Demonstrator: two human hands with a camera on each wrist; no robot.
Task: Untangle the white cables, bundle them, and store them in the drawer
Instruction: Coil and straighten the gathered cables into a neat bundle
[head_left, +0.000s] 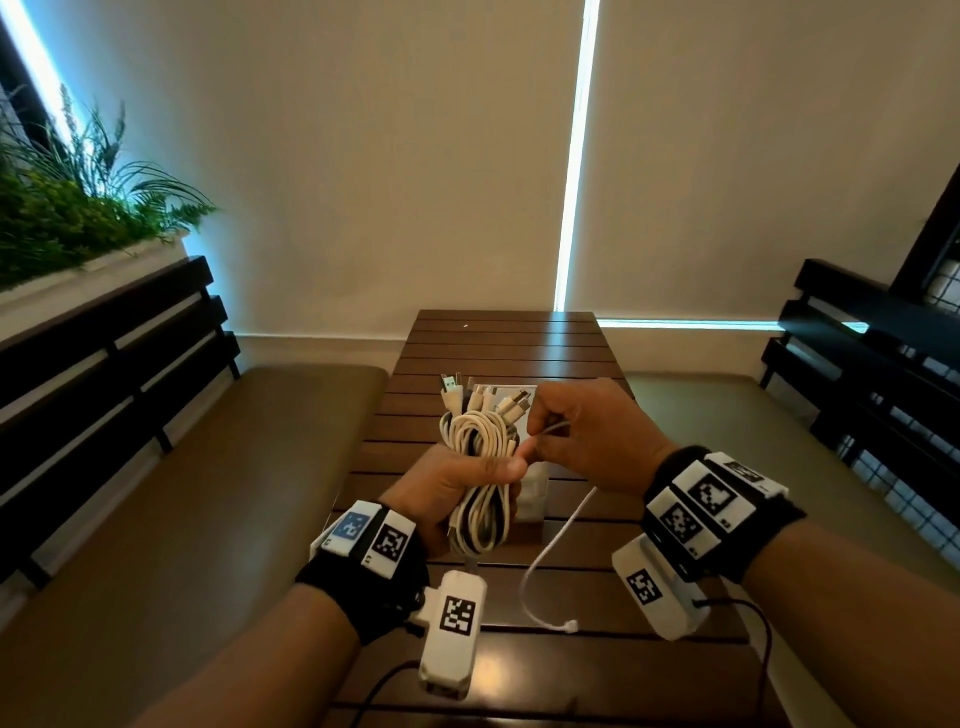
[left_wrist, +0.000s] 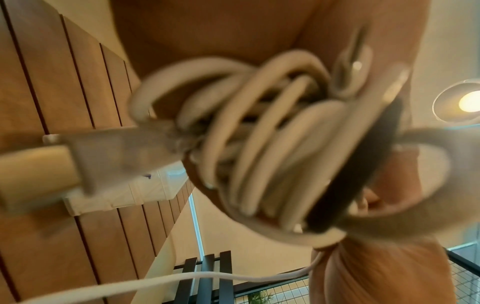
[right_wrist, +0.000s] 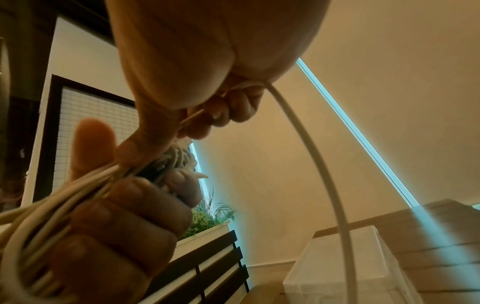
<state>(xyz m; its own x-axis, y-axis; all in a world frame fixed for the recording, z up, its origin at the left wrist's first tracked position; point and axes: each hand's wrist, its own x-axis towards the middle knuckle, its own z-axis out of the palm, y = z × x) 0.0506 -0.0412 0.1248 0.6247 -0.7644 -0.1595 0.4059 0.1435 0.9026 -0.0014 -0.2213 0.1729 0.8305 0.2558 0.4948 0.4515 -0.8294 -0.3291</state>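
Already most of the white cables (head_left: 475, 467) sit coiled in the left hand (head_left: 447, 491), its fingers wrapped round them, while the right hand (head_left: 587, 436) pinches one loose cable (head_left: 550, 561) trailing to the desk (head_left: 498, 343); binding and the translucent drawer (right_wrist: 337, 267) remain.

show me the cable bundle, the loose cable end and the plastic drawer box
cable bundle (head_left: 475, 441): head view, on the white coils above the left hand.
loose cable end (head_left: 570, 626): head view, on the connector tip lying on the table.
plastic drawer box (right_wrist: 335, 273): right wrist view, on its translucent top.
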